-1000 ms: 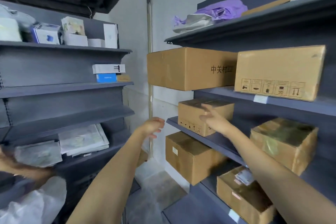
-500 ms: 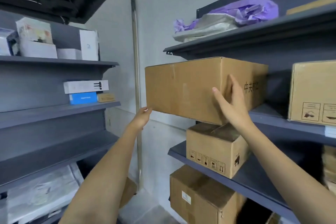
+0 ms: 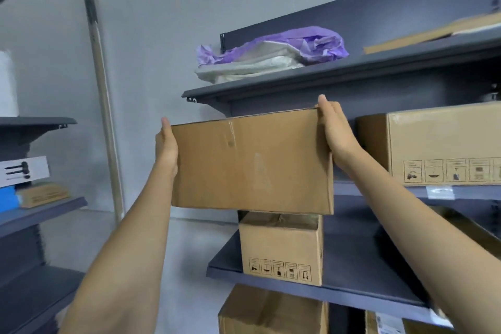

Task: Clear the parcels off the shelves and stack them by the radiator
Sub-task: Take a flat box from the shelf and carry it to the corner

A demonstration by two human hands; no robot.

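A large brown cardboard box (image 3: 250, 163) is held up in front of the right-hand shelving, its end face turned toward me. My left hand (image 3: 166, 145) presses flat against its left side and my right hand (image 3: 334, 130) grips its right side near the top corner. Below it a smaller open-topped carton (image 3: 282, 249) stands on the dark shelf (image 3: 360, 282). Another large carton (image 3: 433, 146) with handling symbols sits on the shelf to the right. Further cartons (image 3: 271, 312) show at the bottom. No radiator is in view.
The top right shelf (image 3: 339, 73) carries a purple and white bag bundle (image 3: 271, 51) and a flat cardboard piece (image 3: 433, 32). Left-hand shelves (image 3: 38, 214) hold small white, blue and brown boxes (image 3: 24, 171). A vertical pipe (image 3: 101, 95) runs down the grey wall between the racks.
Both hands have closed on the large box's sides and drawn it off the shelf toward me. The view has swung up and right.
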